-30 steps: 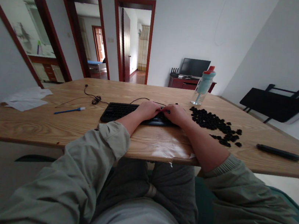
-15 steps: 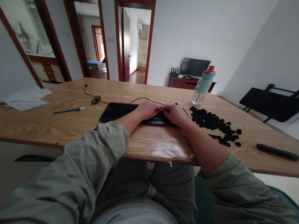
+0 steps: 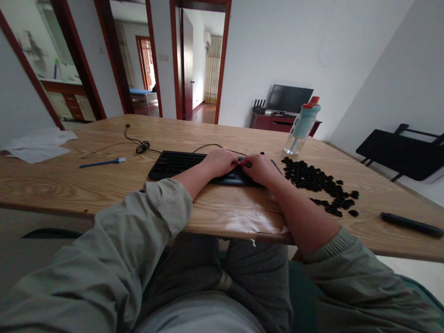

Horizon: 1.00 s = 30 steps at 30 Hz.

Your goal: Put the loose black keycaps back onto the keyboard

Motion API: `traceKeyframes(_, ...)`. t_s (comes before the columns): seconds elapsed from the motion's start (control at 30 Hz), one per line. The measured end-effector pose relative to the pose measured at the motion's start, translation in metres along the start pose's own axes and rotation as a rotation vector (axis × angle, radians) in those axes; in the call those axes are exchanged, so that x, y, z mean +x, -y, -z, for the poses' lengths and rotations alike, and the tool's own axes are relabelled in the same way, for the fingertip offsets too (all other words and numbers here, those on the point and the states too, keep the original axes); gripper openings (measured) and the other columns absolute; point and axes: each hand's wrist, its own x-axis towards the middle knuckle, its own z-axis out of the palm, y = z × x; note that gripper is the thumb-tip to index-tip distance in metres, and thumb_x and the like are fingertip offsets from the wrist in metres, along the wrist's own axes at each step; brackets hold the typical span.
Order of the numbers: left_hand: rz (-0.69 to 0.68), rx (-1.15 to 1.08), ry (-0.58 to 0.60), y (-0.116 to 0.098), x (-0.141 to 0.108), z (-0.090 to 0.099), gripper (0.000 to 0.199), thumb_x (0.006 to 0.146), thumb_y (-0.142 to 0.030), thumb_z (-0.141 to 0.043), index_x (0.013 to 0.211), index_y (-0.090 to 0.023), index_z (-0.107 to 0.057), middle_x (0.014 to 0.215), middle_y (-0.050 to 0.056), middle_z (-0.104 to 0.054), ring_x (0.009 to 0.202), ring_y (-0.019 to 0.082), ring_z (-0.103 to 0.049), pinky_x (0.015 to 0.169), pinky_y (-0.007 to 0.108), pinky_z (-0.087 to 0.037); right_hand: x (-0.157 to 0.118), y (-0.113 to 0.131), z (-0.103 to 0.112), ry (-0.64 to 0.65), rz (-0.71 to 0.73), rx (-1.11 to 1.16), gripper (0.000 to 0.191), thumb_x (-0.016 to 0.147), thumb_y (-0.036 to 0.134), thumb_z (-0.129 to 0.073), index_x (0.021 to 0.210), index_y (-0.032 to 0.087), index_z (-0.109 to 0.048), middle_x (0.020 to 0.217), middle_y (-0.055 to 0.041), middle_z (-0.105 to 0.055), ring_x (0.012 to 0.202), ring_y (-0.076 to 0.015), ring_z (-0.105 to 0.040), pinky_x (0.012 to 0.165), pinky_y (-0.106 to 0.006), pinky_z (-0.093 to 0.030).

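A black keyboard [image 3: 172,166] lies on the wooden table in front of me, and its keys show at the left end. My left hand [image 3: 221,162] rests over its middle with the fingers curled and the fingertips pressed together. Beside it, my right hand [image 3: 258,169] is closed in a pinch over the keyboard's right part. The fingertips of both hands meet or nearly meet, and what lies between them is hidden. To the right of my right hand, a pile of loose black keycaps [image 3: 305,175] spreads over the table.
A clear water bottle [image 3: 299,130] with a red and teal lid stands behind the keycaps. At right lies a dark elongated object [image 3: 414,225]. On the left are a blue-handled brush [image 3: 100,164], a coiled cable [image 3: 142,147] and white paper [image 3: 41,145]. The wooden table's [image 3: 57,187] front edge is near me.
Both hands hold nearly the same place and closed shape over the keyboard. The whole view has shifted very slightly; nothing on the table has visibly moved.
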Motion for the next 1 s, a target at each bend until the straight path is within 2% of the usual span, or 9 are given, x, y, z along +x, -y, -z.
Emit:
traceKeyframes(0.17,0.015,0.034,0.009,-0.0026,-0.0004,0.0001,0.033,0.095,-0.033,-0.048,0.111,-0.025,-0.076,0.103,0.009,-0.072,0.097,0.023,-0.066,0.089,0.033,-0.047,0.0,0.0016,-0.0022,0.003,-0.011,-0.061,0.027,0.089,0.026,-0.056,0.106,0.024,-0.078,0.091,-0.0065,-0.074,0.082,-0.0204,-0.067,0.076,-0.027,-0.045)
traceKeyframes(0.37,-0.012,-0.046,-0.021,0.0027,-0.0026,-0.0035,0.033,0.095,-0.033,-0.049,0.115,-0.029,-0.074,0.108,0.005,-0.073,0.101,0.023,-0.066,0.09,0.033,-0.047,-0.0006,-0.0018,-0.0032,-0.039,0.068,-0.099,0.03,0.091,0.029,-0.053,0.11,0.024,-0.076,0.1,-0.0056,-0.074,0.092,-0.022,-0.067,0.079,-0.028,-0.045)
traceKeyframes(0.67,-0.022,-0.063,-0.047,0.004,-0.0026,-0.0044,0.032,0.094,-0.03,-0.048,0.111,-0.028,-0.075,0.104,0.005,-0.073,0.097,0.024,-0.067,0.088,0.035,-0.048,-0.0014,-0.0028,-0.0019,-0.047,0.12,-0.106,0.029,0.092,0.026,-0.053,0.107,0.021,-0.076,0.1,-0.0068,-0.074,0.09,-0.0219,-0.067,0.078,-0.029,-0.044)
traceKeyframes(0.9,-0.009,-0.084,-0.038,0.0012,-0.0024,-0.0054,0.032,0.093,-0.03,-0.049,0.11,-0.028,-0.076,0.104,0.005,-0.073,0.097,0.023,-0.067,0.088,0.035,-0.047,-0.003,0.0011,0.0016,-0.028,0.054,-0.099,0.027,0.091,0.026,-0.054,0.105,0.022,-0.077,0.095,-0.0072,-0.074,0.086,-0.0217,-0.066,0.075,-0.029,-0.043)
traceKeyframes(1.0,0.024,-0.161,-0.085,0.0047,-0.0029,0.0007,0.031,0.091,-0.031,-0.052,0.111,-0.026,-0.076,0.105,0.005,-0.073,0.096,0.023,-0.066,0.086,0.033,-0.048,-0.0026,-0.0007,0.0004,-0.039,0.064,-0.091,0.028,0.093,0.027,-0.052,0.105,0.022,-0.076,0.096,-0.0074,-0.074,0.087,-0.0216,-0.066,0.076,-0.029,-0.044)
